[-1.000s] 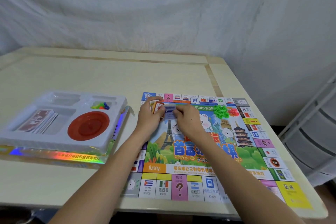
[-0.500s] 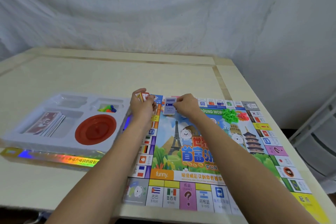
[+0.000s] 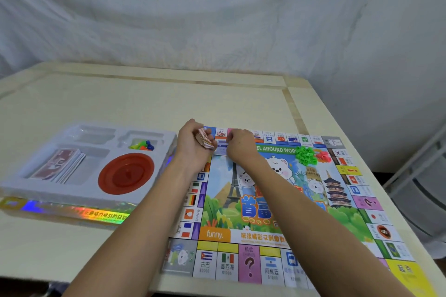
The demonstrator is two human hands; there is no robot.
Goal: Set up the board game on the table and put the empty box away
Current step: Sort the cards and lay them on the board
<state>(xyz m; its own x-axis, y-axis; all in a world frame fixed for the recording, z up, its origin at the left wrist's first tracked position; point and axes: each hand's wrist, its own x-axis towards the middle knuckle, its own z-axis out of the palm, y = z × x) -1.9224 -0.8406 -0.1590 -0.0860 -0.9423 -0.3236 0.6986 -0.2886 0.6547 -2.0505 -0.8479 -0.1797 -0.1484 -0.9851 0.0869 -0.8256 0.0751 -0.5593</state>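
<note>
- Right hand (image 3: 241,146) is down on the far left corner of the game board (image 3: 272,200), fingertips pinching a pale blue card (image 3: 222,147) that lies on the top row of squares.
- Left hand (image 3: 193,143) sits just beside it, fingers curled round a small stack of cards (image 3: 205,139), fanned edges poking out towards the right hand.
- The key relation: the blue card lies between the two hands, its long axis running away from the person; the right hand is the one on it, and the stack is just to its left, so my read is cards are being dealt off one by one.
- Further out on the board: a heap of green houses (image 3: 306,155) with red pieces (image 3: 323,155) touching it.
- Well to the left, the white box tray (image 3: 21,185) isn't empty: a deck of red-backed cards (image 3: 59,164), a red dish (image 3: 126,173), coloured pawns (image 3: 142,145).
- Readable print: "EL AROUND WOR" under the top row, "funny." on an orange patch, $3000 and $1000 on the near squares.
</note>
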